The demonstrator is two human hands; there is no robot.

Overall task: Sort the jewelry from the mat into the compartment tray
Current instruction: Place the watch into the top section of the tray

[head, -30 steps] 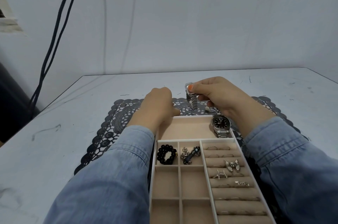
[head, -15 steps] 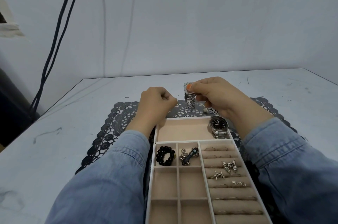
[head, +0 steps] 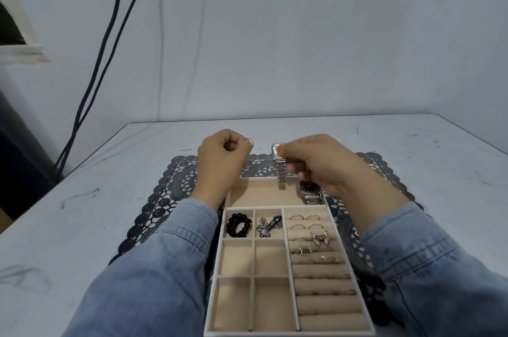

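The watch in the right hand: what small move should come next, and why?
Probably lower the right hand so the watch lies down in the far long compartment. Its band hangs over that compartment's bare floor, left of the dark-dial watch lying there. The left hand pinches a thin ring, so it is busy.

Tray [head: 275, 207] far compartment: floor open at left; silver watch [head: 281, 171] hanging mid; dark-faced watch [head: 310, 191] right. Four near-left compartments unobstructed.
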